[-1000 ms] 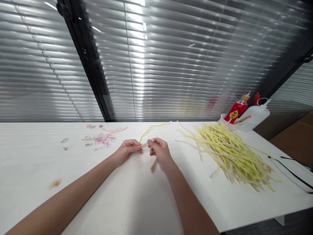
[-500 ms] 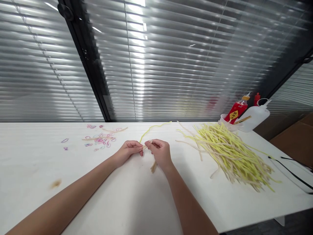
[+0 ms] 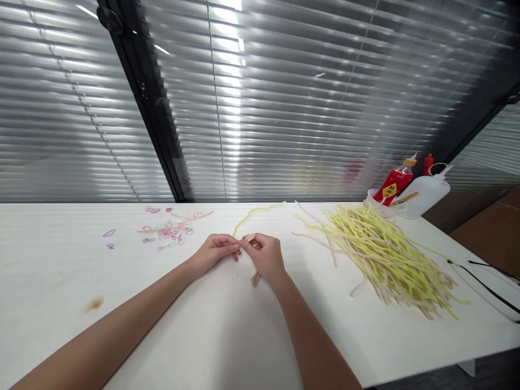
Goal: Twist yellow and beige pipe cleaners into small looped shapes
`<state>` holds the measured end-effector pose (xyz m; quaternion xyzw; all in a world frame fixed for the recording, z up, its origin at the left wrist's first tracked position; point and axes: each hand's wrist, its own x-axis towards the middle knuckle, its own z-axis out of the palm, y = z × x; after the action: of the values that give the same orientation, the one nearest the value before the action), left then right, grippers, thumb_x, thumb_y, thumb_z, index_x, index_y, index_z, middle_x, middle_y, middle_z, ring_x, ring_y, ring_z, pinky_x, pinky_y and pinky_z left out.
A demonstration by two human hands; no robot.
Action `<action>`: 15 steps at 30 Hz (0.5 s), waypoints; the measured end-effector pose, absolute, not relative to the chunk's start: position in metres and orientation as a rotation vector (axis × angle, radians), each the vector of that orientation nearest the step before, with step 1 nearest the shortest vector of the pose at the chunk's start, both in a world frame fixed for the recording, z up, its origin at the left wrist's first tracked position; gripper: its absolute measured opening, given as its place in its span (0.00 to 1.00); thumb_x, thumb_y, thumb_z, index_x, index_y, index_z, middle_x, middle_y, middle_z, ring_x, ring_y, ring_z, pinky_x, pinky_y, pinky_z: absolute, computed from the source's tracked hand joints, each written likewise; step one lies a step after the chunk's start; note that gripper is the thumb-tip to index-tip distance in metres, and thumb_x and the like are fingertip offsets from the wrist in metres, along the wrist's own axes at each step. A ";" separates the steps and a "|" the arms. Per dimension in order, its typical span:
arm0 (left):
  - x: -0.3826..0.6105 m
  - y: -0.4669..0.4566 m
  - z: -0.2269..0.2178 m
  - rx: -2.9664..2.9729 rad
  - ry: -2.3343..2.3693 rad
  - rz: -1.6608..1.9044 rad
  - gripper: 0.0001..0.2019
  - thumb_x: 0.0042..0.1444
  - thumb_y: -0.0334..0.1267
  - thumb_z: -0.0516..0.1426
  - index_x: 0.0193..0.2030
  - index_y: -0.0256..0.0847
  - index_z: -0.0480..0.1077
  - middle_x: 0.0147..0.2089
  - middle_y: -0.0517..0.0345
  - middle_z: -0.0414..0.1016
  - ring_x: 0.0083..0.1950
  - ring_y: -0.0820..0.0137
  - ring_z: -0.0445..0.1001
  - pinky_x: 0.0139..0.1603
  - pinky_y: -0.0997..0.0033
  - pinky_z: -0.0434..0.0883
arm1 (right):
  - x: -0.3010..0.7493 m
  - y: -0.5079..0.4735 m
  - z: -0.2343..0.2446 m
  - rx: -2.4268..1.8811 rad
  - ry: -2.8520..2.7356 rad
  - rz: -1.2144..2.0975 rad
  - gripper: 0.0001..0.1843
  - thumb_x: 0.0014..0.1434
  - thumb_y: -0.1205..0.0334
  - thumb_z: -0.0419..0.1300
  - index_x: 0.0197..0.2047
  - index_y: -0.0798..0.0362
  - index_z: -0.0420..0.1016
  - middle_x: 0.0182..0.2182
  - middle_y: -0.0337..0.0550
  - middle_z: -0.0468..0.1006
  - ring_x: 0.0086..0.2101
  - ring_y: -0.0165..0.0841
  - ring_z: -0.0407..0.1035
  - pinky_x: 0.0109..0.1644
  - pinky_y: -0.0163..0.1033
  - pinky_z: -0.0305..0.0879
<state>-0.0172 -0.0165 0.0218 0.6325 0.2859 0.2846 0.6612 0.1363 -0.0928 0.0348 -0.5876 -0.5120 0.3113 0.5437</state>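
My left hand (image 3: pixel 214 251) and my right hand (image 3: pixel 264 254) meet at the middle of the white table (image 3: pixel 227 325), fingertips touching. Both are closed in a pinch on a small bundle of beige strips (image 3: pixel 250 237). The bundle runs through my right fist and its lower end (image 3: pixel 255 279) sticks out under the wrist. A long yellow strip (image 3: pixel 254 212) lies on the table just beyond my hands. A large pile of yellow and beige strips (image 3: pixel 385 257) lies to the right.
Small pink and purple rubber bands (image 3: pixel 166 232) are scattered at the left rear. A white cup (image 3: pixel 377 206), a red bottle (image 3: pixel 394 184) and a white squeeze bottle (image 3: pixel 426 192) stand at the right rear. Black cords (image 3: pixel 483 281) lie at the right edge. Blinds fill the background.
My right hand has slid left along the bundle toward my left hand, so less of the strip shows between the two hands. The fingertips now touch.
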 end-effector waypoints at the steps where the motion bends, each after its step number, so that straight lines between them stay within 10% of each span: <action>1: -0.017 -0.017 0.022 1.437 0.651 0.643 0.06 0.49 0.38 0.62 0.32 0.38 0.77 0.26 0.56 0.76 0.28 0.71 0.71 0.36 0.71 0.67 | 0.136 -0.092 0.033 -1.395 -1.245 0.726 0.10 0.51 0.54 0.59 0.29 0.50 0.78 0.23 0.36 0.76 0.22 0.28 0.64 0.28 0.33 0.59; 15: -0.015 -0.021 0.020 1.646 0.703 0.623 0.08 0.49 0.40 0.61 0.33 0.39 0.79 0.24 0.56 0.76 0.27 0.69 0.71 0.32 0.73 0.67 | 0.135 -0.090 0.021 -1.444 -1.374 0.535 0.11 0.54 0.56 0.58 0.24 0.49 0.74 0.22 0.37 0.75 0.21 0.28 0.63 0.27 0.33 0.56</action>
<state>-0.0154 -0.0214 0.0201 0.7053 0.3010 0.2668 0.5838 0.1351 -0.0900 0.0208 -0.6007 -0.5713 0.2226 0.5131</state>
